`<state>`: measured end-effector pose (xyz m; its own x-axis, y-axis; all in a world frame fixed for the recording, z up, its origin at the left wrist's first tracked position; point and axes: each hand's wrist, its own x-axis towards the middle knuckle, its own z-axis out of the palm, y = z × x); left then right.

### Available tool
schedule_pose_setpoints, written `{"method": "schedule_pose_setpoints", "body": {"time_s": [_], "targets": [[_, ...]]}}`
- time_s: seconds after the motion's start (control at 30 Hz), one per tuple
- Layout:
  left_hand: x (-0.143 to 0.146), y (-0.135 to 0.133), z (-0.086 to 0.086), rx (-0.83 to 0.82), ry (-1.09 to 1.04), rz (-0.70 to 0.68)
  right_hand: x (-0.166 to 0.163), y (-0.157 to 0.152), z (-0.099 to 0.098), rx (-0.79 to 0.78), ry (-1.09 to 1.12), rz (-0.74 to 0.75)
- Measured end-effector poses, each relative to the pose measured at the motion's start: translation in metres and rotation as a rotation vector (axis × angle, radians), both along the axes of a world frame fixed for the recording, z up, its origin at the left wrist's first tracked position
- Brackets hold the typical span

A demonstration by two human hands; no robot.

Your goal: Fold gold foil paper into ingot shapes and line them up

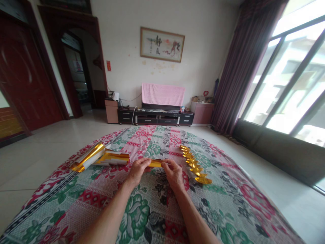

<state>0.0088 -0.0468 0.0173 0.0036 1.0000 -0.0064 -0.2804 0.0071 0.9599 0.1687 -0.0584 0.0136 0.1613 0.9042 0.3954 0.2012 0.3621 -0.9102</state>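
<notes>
My left hand and my right hand meet over a flowered cloth. Both pinch a folded strip of gold paper, one hand at each end, pressed low against the cloth. To the right runs a row of several folded gold paper pieces, the nearest one close beside my right hand. To the left lies a loose stack of gold foil sheets, a hand's width from my left hand.
The cloth covers a round surface with pale floor tiles around it. A low TV cabinet with a pink towel over the screen stands at the far wall. Large windows and dark curtains are on the right, dark red doors on the left.
</notes>
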Motion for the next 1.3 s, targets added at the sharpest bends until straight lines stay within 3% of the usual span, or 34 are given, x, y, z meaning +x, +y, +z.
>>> {"method": "schedule_pose_setpoints", "body": {"time_s": [0.2,0.37,0.67,1.03,1.3], "targets": [[0.000,0.002,-0.001,-0.029,-0.108,0.039,0.002,-0.002,0.004,0.206,-0.158,-0.104],[0.001,0.003,0.001,-0.032,-0.127,0.102,0.002,-0.001,0.005,0.235,-0.195,-0.123],[-0.001,0.005,0.002,-0.055,-0.198,0.099,0.001,-0.004,0.006,0.266,-0.207,-0.049],[0.001,0.010,-0.005,0.065,0.070,0.283,-0.001,-0.007,0.006,0.352,-0.352,0.060],[0.001,0.015,-0.013,0.179,0.213,0.319,-0.001,-0.007,0.004,0.347,-0.437,0.016]]}}
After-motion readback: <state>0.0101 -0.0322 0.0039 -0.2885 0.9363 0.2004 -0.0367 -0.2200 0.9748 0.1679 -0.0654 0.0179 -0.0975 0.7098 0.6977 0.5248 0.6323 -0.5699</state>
